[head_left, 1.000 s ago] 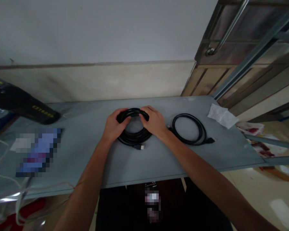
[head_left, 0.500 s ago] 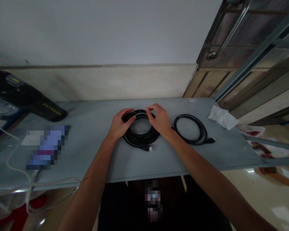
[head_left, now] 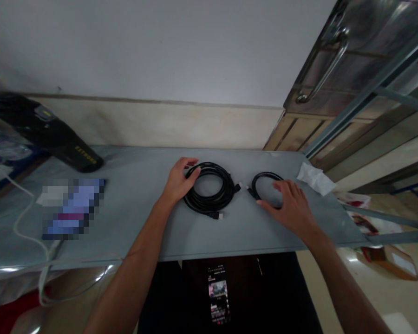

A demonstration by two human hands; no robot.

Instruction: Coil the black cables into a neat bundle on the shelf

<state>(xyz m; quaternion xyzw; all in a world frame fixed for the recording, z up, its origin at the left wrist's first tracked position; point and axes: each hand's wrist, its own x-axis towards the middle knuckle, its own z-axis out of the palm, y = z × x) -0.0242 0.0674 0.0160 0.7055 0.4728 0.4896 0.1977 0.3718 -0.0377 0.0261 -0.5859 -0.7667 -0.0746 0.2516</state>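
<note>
Left hand (head_left: 179, 182) gripping larger black cable coil (head_left: 204, 203), right hand (head_left: 290, 208) open over smaller black cable coil (head_left: 264, 174)

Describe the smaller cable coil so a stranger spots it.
On the grey tabletop lie two black cable coils. The smaller black cable coil is the right one, beneath the right hand, nearest the crumpled white tissue; the larger coil lies under the left hand.

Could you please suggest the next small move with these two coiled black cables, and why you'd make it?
I'd probably gather the smaller cable with the right hand next. That hand is right over its loop, and the cable's plug lies close to a plug of the larger coil, so the two could get mixed up. The left hand is on the larger coil, which already lies in a neat ring.
</note>
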